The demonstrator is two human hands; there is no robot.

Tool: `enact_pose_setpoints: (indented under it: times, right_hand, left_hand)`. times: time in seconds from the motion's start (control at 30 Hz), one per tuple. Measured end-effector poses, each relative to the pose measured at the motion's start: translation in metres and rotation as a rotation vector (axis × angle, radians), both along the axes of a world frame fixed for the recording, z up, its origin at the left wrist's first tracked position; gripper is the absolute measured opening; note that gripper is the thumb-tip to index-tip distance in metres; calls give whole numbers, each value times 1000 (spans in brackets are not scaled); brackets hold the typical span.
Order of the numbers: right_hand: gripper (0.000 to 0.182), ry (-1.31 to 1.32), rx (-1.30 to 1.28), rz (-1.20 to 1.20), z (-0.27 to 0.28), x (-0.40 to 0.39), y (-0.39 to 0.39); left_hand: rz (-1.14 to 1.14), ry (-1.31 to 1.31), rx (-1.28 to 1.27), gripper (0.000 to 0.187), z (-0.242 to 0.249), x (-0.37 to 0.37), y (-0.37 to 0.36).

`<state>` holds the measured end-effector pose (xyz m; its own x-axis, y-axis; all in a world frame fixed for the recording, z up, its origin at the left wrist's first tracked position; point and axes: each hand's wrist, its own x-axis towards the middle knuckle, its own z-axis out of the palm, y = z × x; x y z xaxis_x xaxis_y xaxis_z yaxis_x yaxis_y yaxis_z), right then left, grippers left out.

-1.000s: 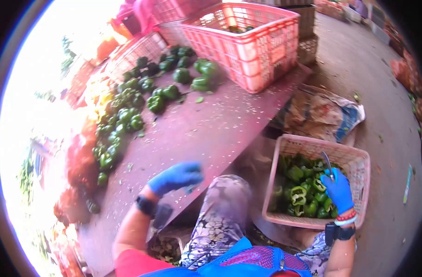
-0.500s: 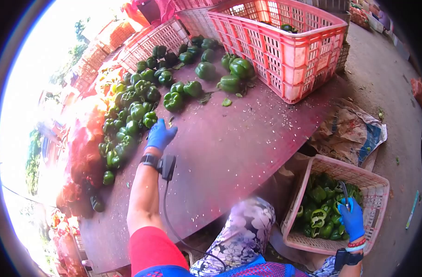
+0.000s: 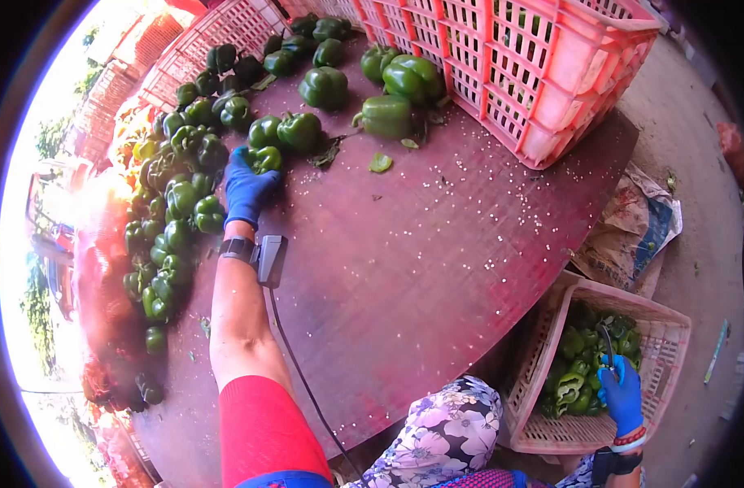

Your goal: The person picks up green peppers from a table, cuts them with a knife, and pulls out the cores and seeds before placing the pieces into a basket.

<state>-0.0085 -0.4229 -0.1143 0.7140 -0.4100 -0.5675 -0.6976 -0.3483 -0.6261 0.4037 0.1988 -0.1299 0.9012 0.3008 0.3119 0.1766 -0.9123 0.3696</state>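
Observation:
My left hand (image 3: 250,189), in a blue glove, reaches over the table with its fingers closed around the near side of a green bell pepper (image 3: 266,160). That pepper still rests on the table, next to other green bell peppers (image 3: 299,132). Low on the right, my right hand (image 3: 622,397), also gloved in blue, grips a thin, curved metal knife (image 3: 607,345). It hangs over a pink plastic crate (image 3: 663,358) holding green peppers (image 3: 579,366), at least one cut open. The knife's handle is mostly hidden in my fingers.
A heap of green peppers (image 3: 176,203) lies along the left of the reddish table (image 3: 372,309), beside red mesh sacks (image 3: 103,260). A tall pink crate (image 3: 510,73) stands at the table's far right. A crumpled sack (image 3: 624,228) lies beyond the edge. A cable runs from my left wrist.
My left hand has moved forward onto the pepper, its fingers closing on it. The view has shifted closer to the table. My right hand stays over the lower crate with the knife.

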Motion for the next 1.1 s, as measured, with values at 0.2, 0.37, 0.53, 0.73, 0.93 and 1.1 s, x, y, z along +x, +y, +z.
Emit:
enact_pose_setpoints:
  times: [0.2, 0.37, 0.53, 0.73, 0.93, 1.1]
  right_hand:
    - [30, -68, 37, 86, 7, -8, 14]
    - [36, -201, 52, 193, 36, -15, 21]
    - [37, -425, 667, 0, 66, -13, 26]
    - [63, -728, 865, 105, 91, -20, 3]
    - [40, -678, 529, 106, 76, -46, -26]
    - [22, -733, 288, -110, 47, -51, -30]
  left_hand:
    - [-329, 115, -104, 58, 22, -48, -67]
    - [-542, 326, -1388, 43, 32, -123, -145]
    - [-854, 545, -1244, 55, 62, -215, -282]
    - [-730, 1462, -1986, 56, 81, -332, -422]
    - [-1170, 1362, -1643, 67, 91, -362, -469]
    - [-1011, 1396, -1611, 52, 66, -370, -486]
